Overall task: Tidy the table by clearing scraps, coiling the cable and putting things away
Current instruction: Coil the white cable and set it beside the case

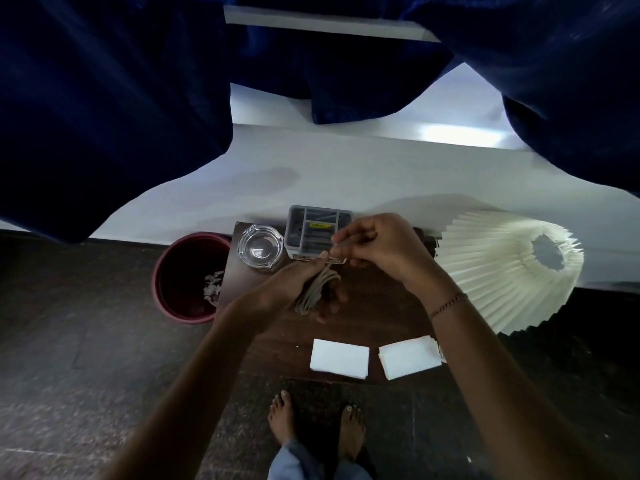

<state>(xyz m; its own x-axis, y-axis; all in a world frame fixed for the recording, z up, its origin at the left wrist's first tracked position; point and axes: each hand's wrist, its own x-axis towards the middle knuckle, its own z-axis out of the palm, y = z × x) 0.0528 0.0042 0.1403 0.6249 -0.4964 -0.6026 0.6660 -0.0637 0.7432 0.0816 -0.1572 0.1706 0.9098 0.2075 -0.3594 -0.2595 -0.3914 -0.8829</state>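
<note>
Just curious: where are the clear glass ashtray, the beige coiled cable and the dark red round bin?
Clear glass ashtray (258,249): head view, bowl.
Beige coiled cable (316,288): head view, loops.
Dark red round bin (156,282): head view, rim.

Dim overall, with cool daylight from the top of the view through a gap in the dark blue curtains (104,116). Brightest on the white wall (311,161), with a blown-out glare patch at its upper right and a faint grey shadow across its middle. Pale and clear on the pleated lampshade (485,271); murky, low in contrast on the dark counter (374,306) and floor (69,358). Small glints in the glass ashtray (258,247). Slightly soft at the left hand (287,282) and right hand (381,247), yet sharp enough for the pale cable (318,285) strands. Smeared at lower left; strongly bowed at the edges.
</note>
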